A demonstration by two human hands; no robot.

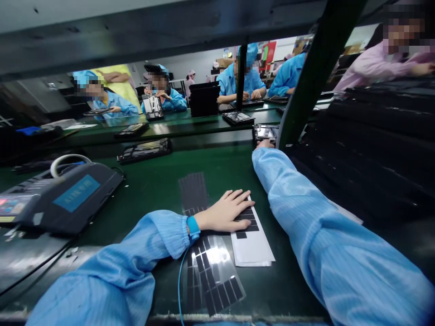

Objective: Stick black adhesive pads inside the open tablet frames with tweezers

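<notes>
My left hand (227, 209) lies flat with fingers stretched out on a white sheet of black rectangular stickers (251, 240) on the green bench. A blue wrist strap with a cord circles that wrist. My right arm in a blue sleeve reaches far forward; my right hand (264, 144) shows only at the knuckles, touching a dark device tray (264, 132) beside a slanted black post (314, 72). Its fingers are hidden. A clear backing sheet with black strips (214, 276) lies near the bench's front edge, and a dark sheet (193, 192) lies beyond my left hand.
A dark machine with a blue label (64, 194) sits at the left. Stacked black trays (374, 145) fill the right side. Dark devices (144, 151) lie on the conveyor (190, 124). Several people in blue coats sit across it; a person in pink stands at far right.
</notes>
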